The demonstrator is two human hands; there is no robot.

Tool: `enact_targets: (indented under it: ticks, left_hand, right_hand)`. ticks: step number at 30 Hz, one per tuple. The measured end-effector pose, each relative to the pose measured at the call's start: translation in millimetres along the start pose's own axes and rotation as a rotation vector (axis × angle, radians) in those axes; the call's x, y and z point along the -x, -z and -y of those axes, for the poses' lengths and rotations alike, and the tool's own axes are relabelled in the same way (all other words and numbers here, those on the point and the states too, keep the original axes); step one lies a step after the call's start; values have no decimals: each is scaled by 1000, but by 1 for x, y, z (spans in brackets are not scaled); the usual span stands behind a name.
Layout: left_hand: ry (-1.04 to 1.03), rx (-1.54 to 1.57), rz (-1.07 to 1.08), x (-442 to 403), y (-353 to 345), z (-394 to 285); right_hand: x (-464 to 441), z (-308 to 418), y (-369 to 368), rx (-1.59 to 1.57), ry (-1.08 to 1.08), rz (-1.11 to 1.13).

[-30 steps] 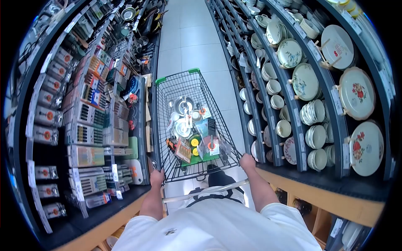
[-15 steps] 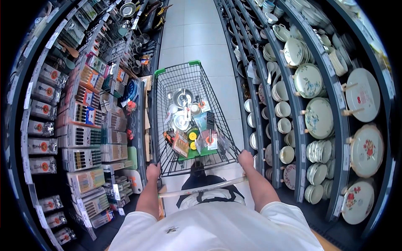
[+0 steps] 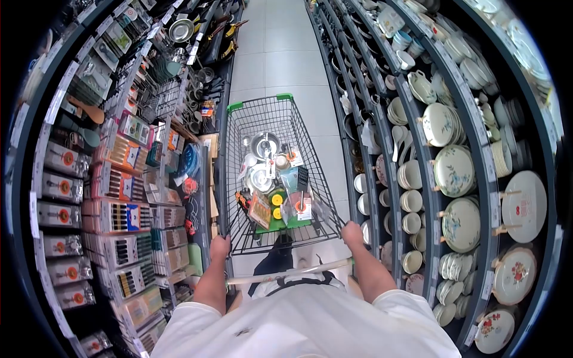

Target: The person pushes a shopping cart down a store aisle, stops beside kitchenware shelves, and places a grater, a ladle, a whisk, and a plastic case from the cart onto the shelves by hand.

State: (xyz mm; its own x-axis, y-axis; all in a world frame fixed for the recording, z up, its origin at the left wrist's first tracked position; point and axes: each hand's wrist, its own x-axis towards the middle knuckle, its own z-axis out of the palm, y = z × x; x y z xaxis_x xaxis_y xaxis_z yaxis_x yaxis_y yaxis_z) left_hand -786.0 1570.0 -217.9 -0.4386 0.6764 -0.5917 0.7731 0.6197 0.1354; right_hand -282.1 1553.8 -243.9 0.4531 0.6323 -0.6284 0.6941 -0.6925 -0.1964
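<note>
A wire shopping cart (image 3: 310, 173) with green corners stands before me in the aisle. My left hand (image 3: 219, 246) is closed on the cart's rear left side, and my right hand (image 3: 352, 232) grips its rear right corner. Inside the cart lie shiny metal bowls (image 3: 262, 146), two yellow round items (image 3: 276, 206), a flat orange-brown package (image 3: 260, 211) and a carded package (image 3: 302, 206). The pale cart handle bar (image 3: 286, 274) crosses close to my body, below both hands.
Shelves on the left hold packaged chopsticks (image 3: 124, 218), a wooden spoon (image 3: 88, 111) and a metal strainer (image 3: 181, 30). Shelves on the right carry floral plates (image 3: 455, 170), stacked bowls (image 3: 409, 174) and white spoons (image 3: 398, 140). Tiled floor (image 3: 292, 65) runs ahead between them.
The shelves on both sides have slid back toward me as the cart and I moved forward along the aisle. Both hands have kept their hold on the cart.
</note>
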Motion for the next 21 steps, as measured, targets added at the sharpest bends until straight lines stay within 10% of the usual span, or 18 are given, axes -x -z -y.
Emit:
enact_targets:
  ticks: [21]
  left_hand:
    - [-37,-71,-41,-190,81,-182]
  right_hand:
    - [-174,165,98,-27,-92,123]
